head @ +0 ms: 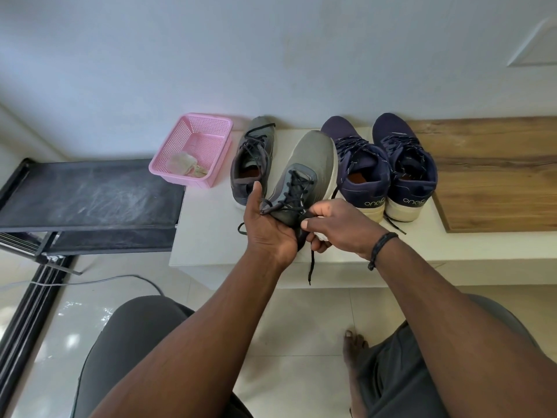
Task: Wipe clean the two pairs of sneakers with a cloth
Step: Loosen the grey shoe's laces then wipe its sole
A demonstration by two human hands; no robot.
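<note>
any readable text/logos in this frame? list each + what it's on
"one8" on the heel of the left navy sneaker, pale lettering, last character partly distorted.
"one8" on the heel of the right navy sneaker, same lettering.
Nothing readable on the grey sneaker on the bench, the grey sneaker in the hands, the pink basket or the cloth inside it.

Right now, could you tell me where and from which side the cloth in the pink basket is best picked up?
Pinch the cloth at its bunched top, coming straight down through the basket mouth; it lies crumpled in the near corner, walled on all sides.
</note>
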